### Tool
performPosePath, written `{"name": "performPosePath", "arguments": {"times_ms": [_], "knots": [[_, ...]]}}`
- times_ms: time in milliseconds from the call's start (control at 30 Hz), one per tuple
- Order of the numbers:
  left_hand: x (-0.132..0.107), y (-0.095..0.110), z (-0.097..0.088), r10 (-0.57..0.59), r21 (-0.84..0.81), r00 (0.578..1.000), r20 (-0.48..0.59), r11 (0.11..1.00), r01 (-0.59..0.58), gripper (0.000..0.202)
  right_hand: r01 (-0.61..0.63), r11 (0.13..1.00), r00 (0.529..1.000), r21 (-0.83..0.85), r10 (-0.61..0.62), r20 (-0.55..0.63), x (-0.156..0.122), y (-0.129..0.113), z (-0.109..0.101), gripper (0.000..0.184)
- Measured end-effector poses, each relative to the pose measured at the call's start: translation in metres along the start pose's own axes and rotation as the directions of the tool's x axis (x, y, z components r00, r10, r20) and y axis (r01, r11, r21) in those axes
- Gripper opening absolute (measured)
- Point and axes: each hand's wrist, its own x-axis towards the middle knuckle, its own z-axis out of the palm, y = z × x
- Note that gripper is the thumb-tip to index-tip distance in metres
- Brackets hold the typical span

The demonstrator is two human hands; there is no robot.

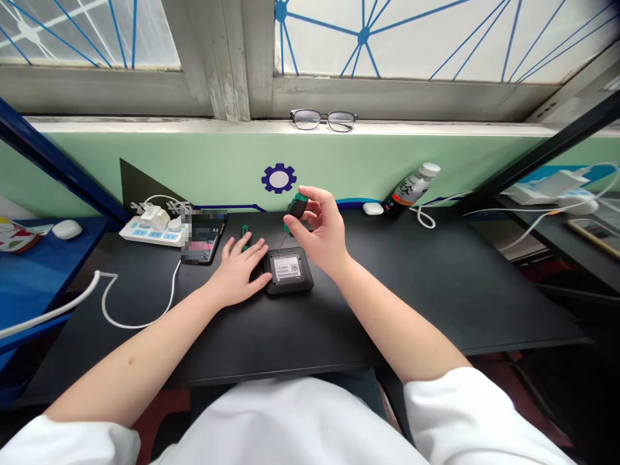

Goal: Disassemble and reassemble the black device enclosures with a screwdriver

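A small black square device (pixel 288 271) with a white label lies on the black table (pixel 411 284). My left hand (pixel 239 271) rests flat beside it, fingers stretched out, fingertips touching the device's left edge. My right hand (pixel 322 229) is closed round the green-and-black handle of a screwdriver (pixel 294 212), held upright with its thin shaft pointing down at the device's upper left corner. A second green-handled screwdriver (pixel 245 235) lies on the table just behind my left hand.
A phone (pixel 202 242) and a white power strip (pixel 150 229) with a trailing white cable sit at the left. A dark bottle (pixel 411 188) and a white earbud case (pixel 372 208) stand by the wall. Glasses (pixel 323 119) rest on the sill.
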Motion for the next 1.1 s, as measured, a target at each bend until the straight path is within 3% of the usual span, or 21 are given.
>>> {"name": "performPosePath", "arguments": {"times_ms": [167, 300, 500, 600, 767, 900, 1100], "knots": [[0.001, -0.003, 0.001, -0.046, 0.023, 0.999, 0.015, 0.999, 0.046, 0.067, -0.058, 0.998, 0.998, 0.015, 0.058, -0.015, -0.023, -0.004, -0.011, 0.04], [-0.002, -0.007, -0.003, 0.024, 0.016, 1.0, 0.019, 1.0, -0.024, 0.07, -0.042, 0.999, 0.998, 0.022, 0.043, -0.046, -0.044, -0.009, -0.008, 0.04], [-0.004, -0.006, -0.005, 0.147, 0.001, 0.985, 0.09, 0.989, -0.148, 0.096, 0.081, 0.996, 0.997, -0.037, -0.081, -0.004, -0.061, -0.017, 0.0, 0.04], [-0.003, -0.003, -0.004, 0.149, 0.018, 0.984, 0.1, 0.988, -0.152, 0.089, 0.162, 0.986, 0.986, -0.049, -0.161, 0.032, -0.061, -0.019, 0.001, 0.042], [-0.003, 0.003, -0.004, 0.181, 0.013, 0.976, 0.121, 0.983, -0.184, 0.081, 0.15, 0.984, 0.988, -0.094, -0.147, 0.039, -0.06, -0.019, 0.002, 0.04], [-0.004, 0.007, -0.006, 0.265, -0.003, 0.96, 0.093, 0.964, -0.266, 0.061, 0.208, 0.977, 0.978, -0.056, -0.207, 0.024, -0.061, -0.019, 0.003, 0.047], [-0.004, 0.009, -0.002, 0.474, -0.076, 0.874, -0.112, 0.872, -0.483, 0.022, 0.274, 0.959, 0.962, -0.076, -0.272, 0.028, -0.062, -0.017, 0.004, 0.046]]}}
